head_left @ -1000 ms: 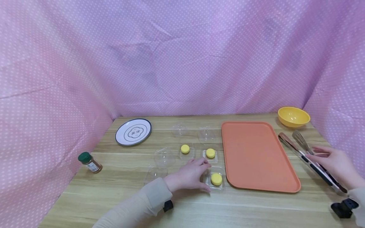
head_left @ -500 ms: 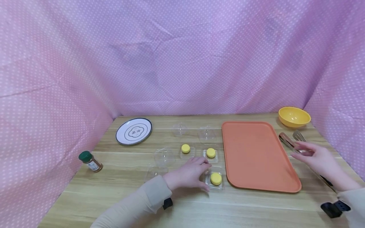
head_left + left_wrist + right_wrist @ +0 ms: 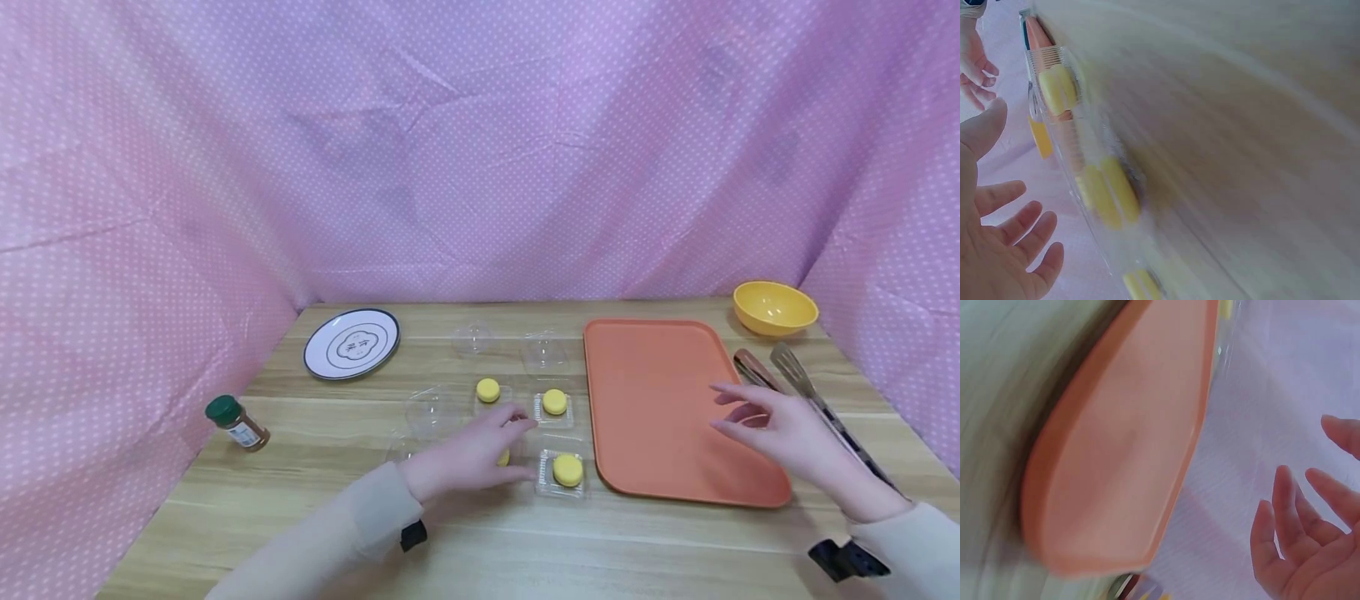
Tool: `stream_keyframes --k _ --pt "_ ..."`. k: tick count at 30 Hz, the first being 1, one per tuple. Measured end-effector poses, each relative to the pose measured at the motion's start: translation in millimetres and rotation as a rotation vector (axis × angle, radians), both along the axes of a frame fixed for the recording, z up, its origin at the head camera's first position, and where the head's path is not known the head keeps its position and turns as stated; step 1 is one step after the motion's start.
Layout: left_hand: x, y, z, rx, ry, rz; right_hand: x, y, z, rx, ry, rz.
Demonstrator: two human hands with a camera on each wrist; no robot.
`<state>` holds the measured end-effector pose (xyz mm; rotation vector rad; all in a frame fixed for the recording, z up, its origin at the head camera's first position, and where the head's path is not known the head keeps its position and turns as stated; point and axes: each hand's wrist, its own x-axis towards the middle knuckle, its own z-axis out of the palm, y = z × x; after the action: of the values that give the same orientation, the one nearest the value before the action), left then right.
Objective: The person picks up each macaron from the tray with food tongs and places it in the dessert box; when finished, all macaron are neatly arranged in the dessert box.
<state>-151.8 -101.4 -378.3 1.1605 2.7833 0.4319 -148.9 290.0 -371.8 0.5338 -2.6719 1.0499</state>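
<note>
Over the middle of the table my left hand (image 3: 476, 450) reaches across with its fingers spread and nothing held. Beneath it, a yellow macaron (image 3: 503, 457) shows partly. To its right lies another yellow macaron (image 3: 567, 469) in a clear plastic box (image 3: 551, 483), with two more behind. In the left wrist view, macarons (image 3: 1113, 192) stand in clear boxes beyond my left hand (image 3: 1004, 237), apart from its fingers. My right hand (image 3: 787, 433) hovers above the orange tray's (image 3: 660, 400) right side, fingers loosely bent and holding nothing; the right wrist view shows this hand (image 3: 1310, 531) too.
Metal tongs (image 3: 798, 379) lie right of the tray, partly hidden by my right arm. A yellow bowl (image 3: 774, 308) stands at the back right. At left are a patterned plate (image 3: 351, 344) and a green-capped spice jar (image 3: 238, 425). Clear lids (image 3: 431, 414) stand open beside the macarons.
My right hand has come away from the tongs and moved left over the tray. My left hand has shifted left from the front-right box, uncovering more of it.
</note>
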Motion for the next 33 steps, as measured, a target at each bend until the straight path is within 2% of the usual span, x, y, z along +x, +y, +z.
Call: stream_keyframes --k 5,9,12,15,20,28,33 --pt "7.7 -17.1 -5.5 -0.002 0.018 0.040 7.6 -22.2 1.4 0.031 0.081 0.069" --pt "14.5 -31.3 -9.3 0.014 0.052 0.075 15.1 -39.2 3.9 0.099 0.173 0.118" --pt "19.1 -42.2 -11.3 0.035 0.085 0.095 18.9 -50.2 6.6 0.146 0.187 0.149" --pt "24.0 -53.4 -13.6 0.042 0.122 0.108 21.9 -59.9 8.3 0.172 0.138 0.158" --pt "31.7 -70.1 -17.1 0.023 0.143 0.140 24.4 -73.3 8.9 0.191 0.060 0.172" --pt "41.3 -92.5 -19.8 0.009 0.147 0.193 24.3 -85.8 6.8 0.159 0.076 0.247" --pt "44.5 -100.7 -21.8 0.013 0.166 0.185 23.8 -91.7 7.5 0.162 0.038 0.267"
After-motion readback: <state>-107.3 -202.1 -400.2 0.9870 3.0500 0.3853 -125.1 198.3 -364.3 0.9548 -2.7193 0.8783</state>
